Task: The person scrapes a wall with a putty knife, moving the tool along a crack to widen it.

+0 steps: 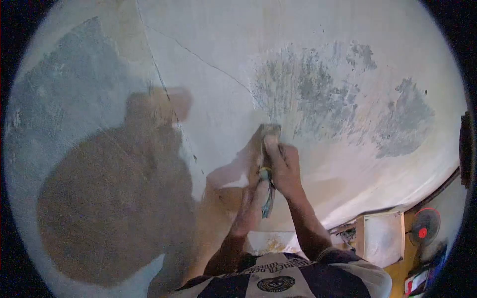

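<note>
Both my hands are closed around a scraper (pixel 271 130) with a flat, squarish end against the pale wall (pixel 218 104). My right hand (pixel 286 166) grips it from the right, its thumb up near the flat end. Lower on the handle is my left hand (pixel 258 183), partly hidden in shade. A strip of greenish cloth or plastic (pixel 268 201) hangs from the handle between my wrists. Just above the tool begins a rough grey patch (pixel 308 79) where the wall's coating is worn off.
More bare grey areas lie at the right (pixel 407 119) and upper left. Thin cracks cross the wall. A large shadow falls on the left. At the lower right are a white box-like piece (pixel 383 238), a fan (pixel 423 229) with a red centre, and a dark object (pixel 466 149) by the edge.
</note>
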The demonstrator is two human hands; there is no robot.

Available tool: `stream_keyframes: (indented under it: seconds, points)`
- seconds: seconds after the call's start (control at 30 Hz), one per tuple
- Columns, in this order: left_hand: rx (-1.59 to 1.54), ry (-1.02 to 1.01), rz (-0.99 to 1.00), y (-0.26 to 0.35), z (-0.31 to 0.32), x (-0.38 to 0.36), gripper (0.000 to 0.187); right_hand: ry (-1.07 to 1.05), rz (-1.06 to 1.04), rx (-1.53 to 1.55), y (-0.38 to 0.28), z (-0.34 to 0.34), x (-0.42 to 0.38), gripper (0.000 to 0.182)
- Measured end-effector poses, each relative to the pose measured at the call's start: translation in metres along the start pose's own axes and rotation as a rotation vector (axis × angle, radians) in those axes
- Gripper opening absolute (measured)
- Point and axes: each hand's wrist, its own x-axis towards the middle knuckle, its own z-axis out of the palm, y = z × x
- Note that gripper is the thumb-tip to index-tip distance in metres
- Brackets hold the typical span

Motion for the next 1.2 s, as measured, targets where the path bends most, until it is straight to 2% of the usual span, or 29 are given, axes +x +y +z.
stream_keyframes:
  seconds: [0.03, 0.13, 0.2, 0.27, 0.3, 0.37, 0.47, 0.57, 0.63, 0.73, 0.83, 0.93, 1.0, 1.07, 1.13, 1.2]
  points:
    - [-0.027, -0.013, -0.055, 0.006, -0.001, 0.000, 0.034, -0.006, 0.012, 0.016, -0.006, 0.000, 0.001, 0.052]
    - [-0.028, -0.120, 0.053, 0.014, 0.001, -0.010, 0.045, 0.023, -0.014, 0.059, -0.003, 0.001, -0.009, 0.052]
    - [-0.019, -0.091, 0.009, 0.000, 0.002, -0.010, 0.048, 0.062, -0.055, -0.006, 0.007, 0.001, -0.010, 0.053]
    - [0.157, -0.087, 0.142, -0.007, -0.001, -0.007, 0.048, 0.078, -0.086, -0.060, 0.010, 0.001, -0.006, 0.053]
    - [0.331, -0.107, 0.297, 0.001, -0.006, -0.004, 0.046, 0.083, -0.097, -0.081, 0.001, 0.001, 0.002, 0.053]
    - [0.342, -0.092, 0.344, 0.006, -0.005, -0.007, 0.043, 0.092, -0.102, -0.095, 0.000, 0.001, 0.001, 0.053]
    - [-0.027, -0.020, 0.063, 0.009, 0.009, -0.012, 0.042, 0.073, -0.098, -0.056, 0.012, -0.002, -0.005, 0.051]
    - [-0.094, -0.053, -0.069, 0.018, 0.006, -0.013, 0.043, 0.024, -0.039, 0.057, 0.004, 0.000, -0.004, 0.047]
    - [-0.113, -0.087, -0.024, 0.019, 0.004, -0.008, 0.042, -0.016, 0.016, 0.132, -0.024, 0.000, -0.001, 0.041]
    - [-0.133, -0.113, -0.034, 0.012, 0.003, -0.016, 0.041, 0.022, -0.046, -0.038, 0.027, -0.005, -0.008, 0.040]
    - [-0.108, -0.147, -0.057, 0.018, 0.003, -0.017, 0.040, 0.002, -0.033, 0.018, 0.014, -0.005, -0.006, 0.050]
    - [-0.105, -0.166, -0.100, 0.039, 0.004, -0.027, 0.038, 0.018, 0.073, 0.120, 0.002, 0.000, -0.012, 0.052]
    - [-0.105, -0.085, 0.065, 0.020, 0.013, -0.018, 0.036, 0.025, 0.069, 0.131, 0.003, 0.000, -0.017, 0.053]
    - [-0.077, -0.061, 0.126, 0.000, 0.011, -0.001, 0.035, 0.016, -0.005, 0.075, 0.004, -0.001, -0.009, 0.054]
    - [-0.015, -0.107, 0.052, 0.000, 0.005, 0.008, 0.035, 0.013, -0.117, -0.042, 0.000, -0.004, 0.004, 0.055]
    - [-0.037, -0.090, 0.115, -0.004, 0.007, 0.002, 0.036, 0.010, -0.065, -0.026, -0.006, -0.007, -0.003, 0.056]
